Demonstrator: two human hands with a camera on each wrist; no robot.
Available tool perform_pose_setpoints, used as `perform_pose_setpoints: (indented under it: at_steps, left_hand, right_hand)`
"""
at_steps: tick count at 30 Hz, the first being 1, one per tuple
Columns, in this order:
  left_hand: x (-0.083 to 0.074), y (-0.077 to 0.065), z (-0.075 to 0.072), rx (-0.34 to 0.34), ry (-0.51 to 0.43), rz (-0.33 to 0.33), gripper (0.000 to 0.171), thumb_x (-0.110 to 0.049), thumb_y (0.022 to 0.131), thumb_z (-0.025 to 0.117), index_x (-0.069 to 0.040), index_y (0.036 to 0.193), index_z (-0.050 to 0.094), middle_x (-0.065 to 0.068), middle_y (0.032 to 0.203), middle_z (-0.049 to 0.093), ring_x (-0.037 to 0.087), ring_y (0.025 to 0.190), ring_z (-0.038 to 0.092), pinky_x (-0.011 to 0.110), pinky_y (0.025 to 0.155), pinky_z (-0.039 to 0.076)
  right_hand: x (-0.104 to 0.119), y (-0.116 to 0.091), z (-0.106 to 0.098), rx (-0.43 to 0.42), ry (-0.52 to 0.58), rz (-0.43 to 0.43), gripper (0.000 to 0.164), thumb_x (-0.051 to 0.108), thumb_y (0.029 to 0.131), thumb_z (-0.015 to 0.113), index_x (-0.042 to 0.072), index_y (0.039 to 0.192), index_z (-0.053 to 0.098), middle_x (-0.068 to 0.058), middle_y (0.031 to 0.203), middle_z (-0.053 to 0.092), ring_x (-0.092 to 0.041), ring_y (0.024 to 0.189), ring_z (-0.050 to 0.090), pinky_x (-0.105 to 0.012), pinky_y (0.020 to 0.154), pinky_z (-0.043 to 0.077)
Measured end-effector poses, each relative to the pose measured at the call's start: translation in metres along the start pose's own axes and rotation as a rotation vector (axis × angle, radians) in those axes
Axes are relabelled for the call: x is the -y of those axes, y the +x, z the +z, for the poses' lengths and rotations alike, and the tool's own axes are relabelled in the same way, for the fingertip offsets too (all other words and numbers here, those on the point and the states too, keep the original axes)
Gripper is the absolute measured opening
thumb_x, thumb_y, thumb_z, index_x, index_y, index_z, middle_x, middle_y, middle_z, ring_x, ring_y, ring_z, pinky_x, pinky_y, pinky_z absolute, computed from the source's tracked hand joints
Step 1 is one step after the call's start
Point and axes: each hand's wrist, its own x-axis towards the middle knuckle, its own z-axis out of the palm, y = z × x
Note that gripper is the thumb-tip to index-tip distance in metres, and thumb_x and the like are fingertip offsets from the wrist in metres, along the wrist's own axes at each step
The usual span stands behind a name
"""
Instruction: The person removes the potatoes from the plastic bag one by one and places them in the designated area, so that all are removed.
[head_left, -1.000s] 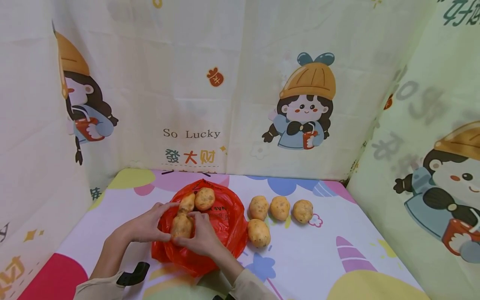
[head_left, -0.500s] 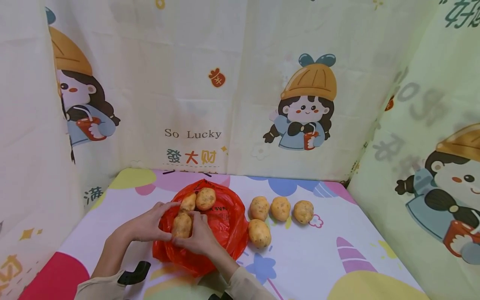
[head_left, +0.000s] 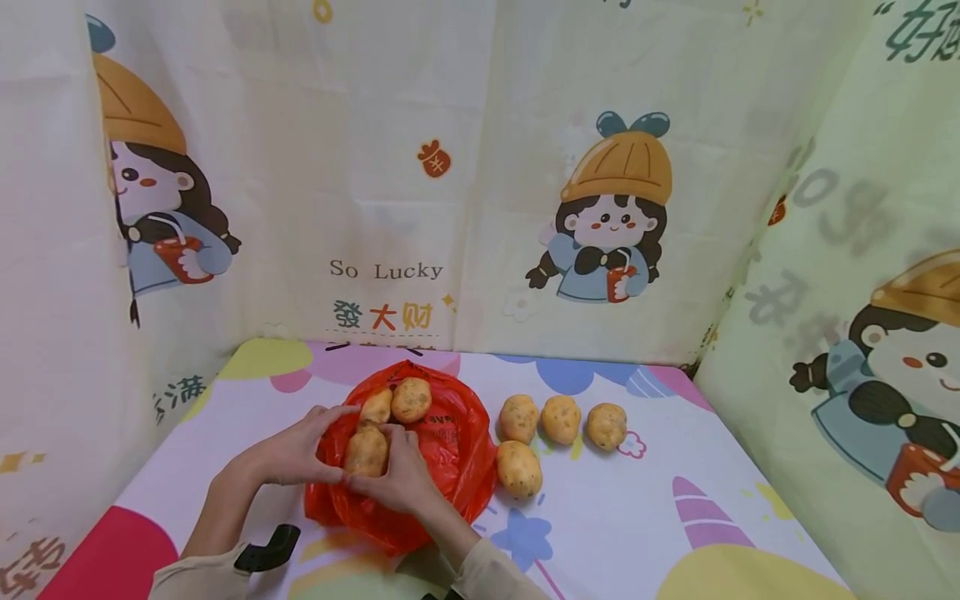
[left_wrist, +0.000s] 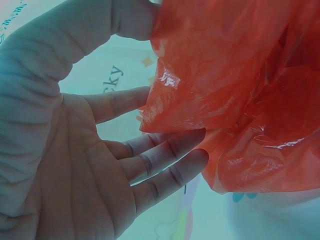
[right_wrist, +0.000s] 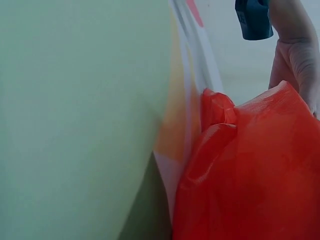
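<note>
In the head view, a round potato (head_left: 367, 452) sits in the left part of a red plastic bag (head_left: 457, 454) that lies spread open on the table. My right hand (head_left: 401, 475) grips this potato from the right, thumb at its near side and fingers at its far side. My left hand (head_left: 302, 450) is on the other side, thumb tip close by the potato and index finger reaching over the rim. The left wrist view shows its other fingers (left_wrist: 165, 185) nearly straight against the bag's outside. Two more potatoes, one elongated (head_left: 377, 407) and one round (head_left: 412, 399), lie farther back in the bag.
Right of the bag are several loose potatoes: one (head_left: 519, 469) beside the rim and a row behind it, ending with a potato (head_left: 607, 426) at the right. A patterned cloth covers the table (head_left: 600, 517). Printed curtains (head_left: 487, 208) enclose it at the back and sides.
Both hands keep nearly the same place around the potato, and the bag and loose potatoes lie as before. The head view has shifted slightly.
</note>
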Motion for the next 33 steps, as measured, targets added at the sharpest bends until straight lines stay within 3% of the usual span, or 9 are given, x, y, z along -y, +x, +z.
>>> perform_pose_setpoints:
  at_steps: [12,33]
  left_hand:
    - [0.002,0.000,0.001,0.003,-0.002,0.034,0.097,-0.024,0.071,0.088,-0.006,0.153,0.039,0.020,0.130,0.047,0.039,0.119,0.051,0.056,0.087,0.059]
    - [0.001,0.002,0.002,0.006,-0.034,0.015,0.098,-0.022,0.070,0.089,-0.007,0.153,0.038,0.020,0.131,0.046,0.039,0.120,0.051,0.051,0.083,0.061]
  right_hand:
    - [-0.007,-0.009,-0.004,-0.028,0.017,-0.039,0.076,0.044,0.079,0.087,0.016,0.137,0.047,0.002,0.126,0.048,-0.018,0.113,0.054,-0.045,0.097,0.052]
    - [-0.007,-0.026,-0.020,-0.076,0.113,-0.041,0.078,0.042,0.079,0.087,0.019,0.142,0.047,-0.001,0.132,0.048,-0.025,0.121,0.053,-0.057,0.102,0.050]
